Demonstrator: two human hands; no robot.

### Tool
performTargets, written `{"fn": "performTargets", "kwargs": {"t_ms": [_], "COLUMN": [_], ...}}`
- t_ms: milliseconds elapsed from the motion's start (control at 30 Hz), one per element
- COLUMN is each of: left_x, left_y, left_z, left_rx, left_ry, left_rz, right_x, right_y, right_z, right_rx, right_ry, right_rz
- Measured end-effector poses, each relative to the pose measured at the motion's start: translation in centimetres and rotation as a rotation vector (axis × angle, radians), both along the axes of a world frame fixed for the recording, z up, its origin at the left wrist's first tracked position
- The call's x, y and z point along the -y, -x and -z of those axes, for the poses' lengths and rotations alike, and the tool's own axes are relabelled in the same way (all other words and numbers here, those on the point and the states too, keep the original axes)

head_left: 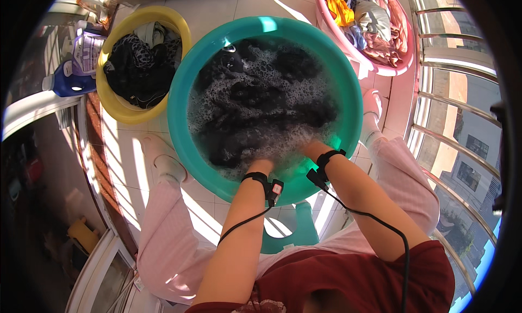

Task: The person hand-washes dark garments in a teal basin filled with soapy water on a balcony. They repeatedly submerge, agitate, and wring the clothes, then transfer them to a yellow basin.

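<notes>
A large teal basin (181, 90) stands between my feet, filled with dark, sudsy water. Dark wet clothes (255, 98) lie soaking in it, partly above the foam. Both my forearms reach over the basin's near rim. My left hand (262, 165) dips into the water at the near middle; only its wrist end shows. To its right my right hand (312, 149) is also under the suds, close to the dark cloth. The fingers of both hands are hidden by foam, so I cannot see whether they grip the clothes. Black straps with cables circle both wrists.
A yellow basin (128, 113) with dark clothes touches the teal one's left side. At the far right sits a pink basin (405, 63) of colourful clothes. Detergent bottles (68, 80) stand far left. Metal railings (462, 104) run along the right; a teal stool (296, 231) is beneath me.
</notes>
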State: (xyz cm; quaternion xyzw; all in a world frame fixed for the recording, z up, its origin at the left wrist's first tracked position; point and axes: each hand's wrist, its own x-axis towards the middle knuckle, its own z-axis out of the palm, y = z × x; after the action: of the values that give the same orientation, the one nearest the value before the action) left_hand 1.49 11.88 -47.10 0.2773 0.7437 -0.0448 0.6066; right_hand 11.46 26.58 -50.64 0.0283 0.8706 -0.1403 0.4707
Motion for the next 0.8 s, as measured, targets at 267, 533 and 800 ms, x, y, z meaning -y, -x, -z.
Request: {"fn": "performTargets", "kwargs": {"t_ms": [267,533,800], "left_x": [2.6,5.2,8.9], "left_y": [-1.3,-2.0,-1.8], "left_z": [-8.3,-15.7,-26.8], "left_rx": [-0.116,0.121,0.401], "left_ry": [-0.201,-0.772,-0.891], "left_rz": [-0.263,-0.748,-1.351], "right_x": [0.2,1.8,5.1], "right_y": [-0.8,-0.4,1.2], "right_z": [-12.1,-25.0,-39.2], "right_rx": [-0.531,-0.897,-1.134], "right_ry": [0.007,0.275,0.277], "right_rz": [0.253,0.527,0.566]}}
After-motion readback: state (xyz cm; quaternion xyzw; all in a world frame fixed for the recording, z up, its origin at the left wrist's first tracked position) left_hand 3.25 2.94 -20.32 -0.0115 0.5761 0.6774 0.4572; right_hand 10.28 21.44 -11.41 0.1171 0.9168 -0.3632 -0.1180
